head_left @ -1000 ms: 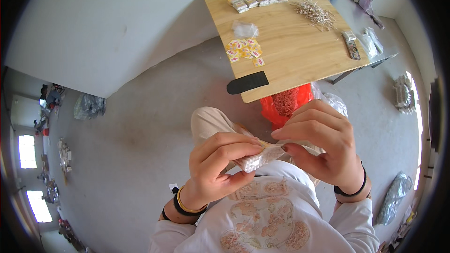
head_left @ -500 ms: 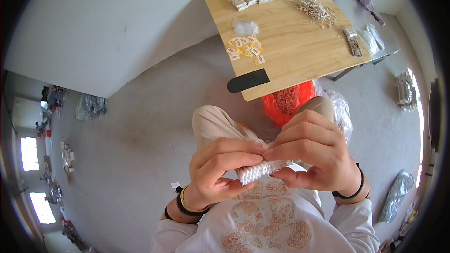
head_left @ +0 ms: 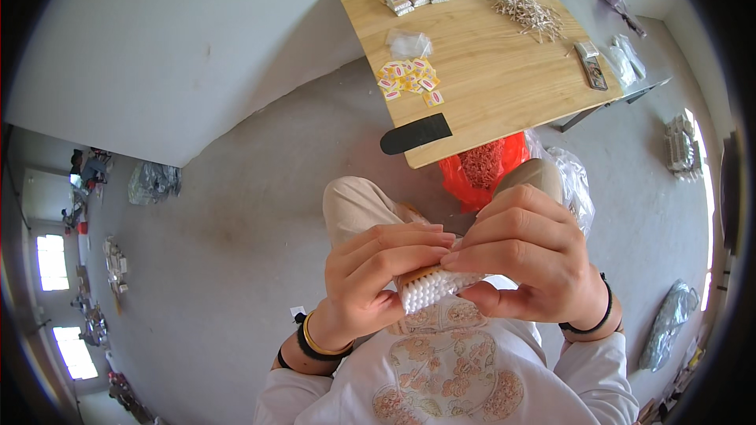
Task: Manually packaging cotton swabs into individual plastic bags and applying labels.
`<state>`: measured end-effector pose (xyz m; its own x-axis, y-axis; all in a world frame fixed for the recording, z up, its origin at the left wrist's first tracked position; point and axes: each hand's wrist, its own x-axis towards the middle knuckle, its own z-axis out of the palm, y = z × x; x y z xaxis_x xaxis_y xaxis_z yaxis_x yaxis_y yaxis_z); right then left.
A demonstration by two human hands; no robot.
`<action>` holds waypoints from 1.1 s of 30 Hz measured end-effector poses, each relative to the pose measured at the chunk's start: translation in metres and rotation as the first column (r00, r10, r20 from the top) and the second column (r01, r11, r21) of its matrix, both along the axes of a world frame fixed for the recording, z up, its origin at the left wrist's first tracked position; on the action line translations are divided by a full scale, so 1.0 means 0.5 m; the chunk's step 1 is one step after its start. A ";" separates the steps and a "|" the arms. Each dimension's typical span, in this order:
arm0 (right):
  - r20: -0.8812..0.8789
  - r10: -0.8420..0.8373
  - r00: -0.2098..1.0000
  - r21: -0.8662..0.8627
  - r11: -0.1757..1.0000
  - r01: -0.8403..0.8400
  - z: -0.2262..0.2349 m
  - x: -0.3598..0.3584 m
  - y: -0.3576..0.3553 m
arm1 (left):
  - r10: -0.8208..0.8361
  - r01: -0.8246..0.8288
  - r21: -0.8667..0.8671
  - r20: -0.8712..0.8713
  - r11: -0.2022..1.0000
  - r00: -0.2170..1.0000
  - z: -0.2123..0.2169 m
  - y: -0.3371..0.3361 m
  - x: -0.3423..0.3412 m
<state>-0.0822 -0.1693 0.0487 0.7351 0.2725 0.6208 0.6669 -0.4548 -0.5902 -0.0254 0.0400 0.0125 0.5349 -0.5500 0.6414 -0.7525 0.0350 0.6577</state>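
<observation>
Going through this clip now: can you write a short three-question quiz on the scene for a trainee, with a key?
1. Multiple choice: the left hand and right hand hold a bundle of cotton swabs. What colour are the tips that show?
A) green
B) white
C) black

2. True or false: the red plastic bag is below the near edge of the wooden table.

3. Short answer: what lies scattered on the table between the clear plastic bags and the black strip?

Key: 1. B. 2. True. 3. Small yellow-and-white cards.
</observation>
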 end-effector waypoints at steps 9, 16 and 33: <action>-0.051 -0.002 0.999 0.033 0.999 0.004 -0.007 0.000 0.000 | 0.011 -0.013 -0.040 -0.040 0.999 0.999 -0.002 0.001 -0.002; -0.055 0.125 0.991 0.066 0.990 -0.121 -0.009 0.007 -0.019 | -0.068 0.065 -0.047 -0.061 0.997 0.996 -0.006 0.007 0.002; -0.103 0.115 0.988 0.121 0.987 -0.102 -0.020 0.003 0.007 | -0.157 0.170 0.004 -0.360 0.985 0.919 -0.012 0.021 -0.009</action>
<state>-0.0808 -0.1657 0.0388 0.7704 0.2854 0.5701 0.6371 -0.3079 -0.7066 -0.0298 0.0504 0.0064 0.6258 -0.6676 0.4033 -0.4528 0.1101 0.8848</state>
